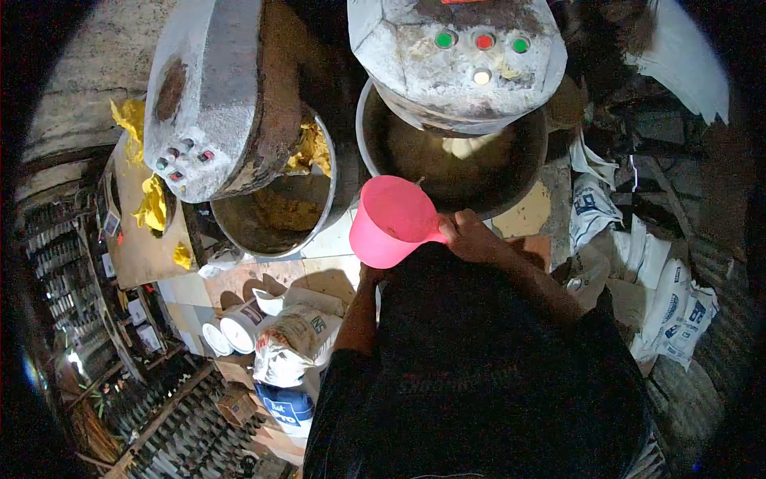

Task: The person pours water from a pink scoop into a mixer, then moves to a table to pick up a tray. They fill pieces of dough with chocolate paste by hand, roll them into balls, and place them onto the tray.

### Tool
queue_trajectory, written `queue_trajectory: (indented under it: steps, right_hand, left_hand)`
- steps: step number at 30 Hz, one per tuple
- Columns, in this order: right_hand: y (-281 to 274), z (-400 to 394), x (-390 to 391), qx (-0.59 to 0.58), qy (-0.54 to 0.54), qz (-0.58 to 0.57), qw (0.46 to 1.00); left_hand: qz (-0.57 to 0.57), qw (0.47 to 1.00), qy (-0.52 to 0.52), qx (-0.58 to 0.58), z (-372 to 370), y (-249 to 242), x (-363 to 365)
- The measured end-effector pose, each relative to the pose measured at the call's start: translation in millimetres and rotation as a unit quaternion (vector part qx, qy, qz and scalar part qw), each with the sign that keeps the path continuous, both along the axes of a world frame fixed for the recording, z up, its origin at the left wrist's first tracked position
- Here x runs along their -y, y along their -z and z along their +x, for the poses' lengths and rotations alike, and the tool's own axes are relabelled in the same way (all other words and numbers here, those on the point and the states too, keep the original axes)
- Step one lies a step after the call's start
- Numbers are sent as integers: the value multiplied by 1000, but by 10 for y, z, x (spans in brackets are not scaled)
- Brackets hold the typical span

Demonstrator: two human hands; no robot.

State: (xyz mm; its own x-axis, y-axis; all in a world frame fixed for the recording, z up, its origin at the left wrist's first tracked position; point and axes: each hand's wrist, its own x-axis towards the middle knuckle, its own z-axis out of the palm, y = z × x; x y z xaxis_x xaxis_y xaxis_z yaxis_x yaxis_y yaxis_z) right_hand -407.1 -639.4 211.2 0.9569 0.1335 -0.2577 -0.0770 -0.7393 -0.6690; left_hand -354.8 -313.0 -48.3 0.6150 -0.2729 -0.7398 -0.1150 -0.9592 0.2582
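Dark cloth of the person's shirt (479,375) fills the near part of the view, and both arms reach forward out of it. Right hand (471,237) is closed around the handle of a pink scoop (392,219), fingers (453,227) wrapped tight so the cup stays level with its mouth tipped a little toward the camera; I cannot see what, if anything, is inside. Left hand (369,275) sits just below the scoop, mostly hidden behind it and the shirt, so I cannot tell whether it grips anything or merely steadies from underneath.

Down to the left, on the floor, stand a tied sack (291,335) and two white tubs (231,327), near enough to be reached without stepping away. More sacks (670,307) lie heaped to the right.

Beyond the scoop are two mixer bowls. The right bowl (375,152) lies directly ahead of the scoop's rim, with pale dough (467,145) showing under a flour-crusted mixer head (455,56) that carries green and red buttons. The scoop is held close to this bowl's edge, a position that suits tipping into it. The left bowl (275,215) holds yellowish dough (311,148) beneath a second head (215,88). Further left, yellow lumps (152,203) rest on a board (140,247).
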Motion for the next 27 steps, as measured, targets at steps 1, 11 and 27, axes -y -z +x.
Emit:
queue_trajectory:
  steps: [1,11,27]
  right_hand:
    - [-85,23,11,-35,-6,5,999]
    - [216,-117,-39,119,-19,-61,991]
    - [34,0,-49,-53,126,173,975]
  left_hand:
    - [-1,1000,2,0,4,4,16]
    - [-3,1000,1,-2,57,-45,104]
    - [0,1000,-5,3,-85,76,-28]
